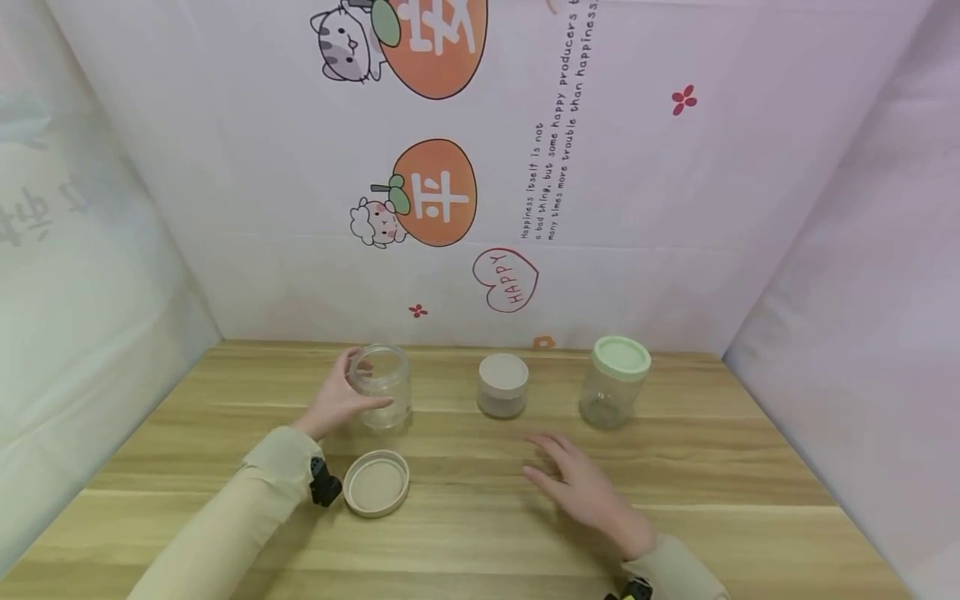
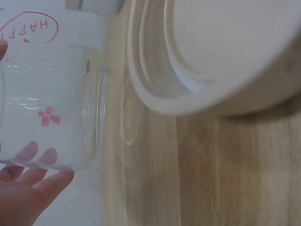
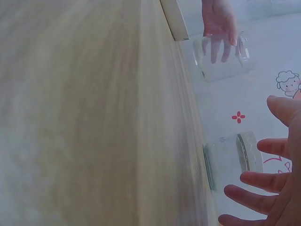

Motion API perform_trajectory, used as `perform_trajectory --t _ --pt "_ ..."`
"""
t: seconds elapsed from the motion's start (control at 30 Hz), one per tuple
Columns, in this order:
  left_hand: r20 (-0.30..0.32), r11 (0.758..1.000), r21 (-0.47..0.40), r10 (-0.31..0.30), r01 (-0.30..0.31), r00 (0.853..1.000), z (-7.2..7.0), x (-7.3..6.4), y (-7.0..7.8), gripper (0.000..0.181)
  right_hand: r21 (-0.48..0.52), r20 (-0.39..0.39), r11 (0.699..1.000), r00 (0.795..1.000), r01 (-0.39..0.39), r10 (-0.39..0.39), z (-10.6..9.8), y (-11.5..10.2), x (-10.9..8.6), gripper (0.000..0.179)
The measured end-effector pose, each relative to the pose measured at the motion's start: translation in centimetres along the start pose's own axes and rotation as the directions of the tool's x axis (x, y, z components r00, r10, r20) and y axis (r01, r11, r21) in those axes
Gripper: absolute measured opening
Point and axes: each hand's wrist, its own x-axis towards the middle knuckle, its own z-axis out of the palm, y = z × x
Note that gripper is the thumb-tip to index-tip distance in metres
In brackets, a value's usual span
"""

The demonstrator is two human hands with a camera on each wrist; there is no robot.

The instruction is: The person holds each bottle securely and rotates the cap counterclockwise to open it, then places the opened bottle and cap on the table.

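Observation:
My left hand (image 1: 341,398) grips a clear, lidless jar (image 1: 390,410) at the back left, thumb along the near side and fingers round the far side. Its wall shows see-through in the left wrist view, with fingertips (image 2: 56,186) against it. Nearer the front, a beige screw lid (image 1: 377,483) lies with its hollow side up, large in the left wrist view. My right hand (image 1: 581,487) is over the table right of centre, fingers spread and holding nothing. Beyond it stands a small jar with a whitish lid (image 1: 503,375).
A taller clear jar with a pale green lid (image 1: 617,383) stands at the back right. The wooden table (image 1: 465,533) meets a printed white cloth (image 1: 637,208) at the back, and cloth also hangs along both sides.

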Motion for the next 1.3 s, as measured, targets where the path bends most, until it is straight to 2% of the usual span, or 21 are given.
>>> perform_trajectory --t 0.23,0.5,0.67,0.97,1.3 --pt "0.042 0.999 0.027 -0.044 0.043 0.998 -0.2 0.7 -0.7 0.102 0.035 0.025 0.998 0.998 -0.06 0.059 -0.2 0.3 0.0 0.052" --pt "0.047 0.995 0.067 -0.076 0.073 0.996 -0.2 1.2 -1.0 0.1 0.032 0.024 0.998 0.999 -0.048 0.048 -0.3 0.3 0.1 0.051" --pt "0.065 0.993 0.096 -0.074 0.068 0.995 -0.2 1.5 -1.2 0.1 0.03 0.025 0.998 0.998 -0.051 0.051 -0.2 0.3 0.1 0.051" --pt "0.092 0.993 0.12 -0.027 0.016 0.995 -0.2 1.9 -1.9 0.094 0.043 0.033 0.997 0.997 -0.067 0.066 0.0 0.6 0.0 0.051" --pt "0.148 0.995 0.098 -0.034 0.019 0.988 0.0 2.7 -1.9 0.095 0.045 0.029 0.996 0.997 -0.073 0.071 0.1 0.5 0.0 0.052"
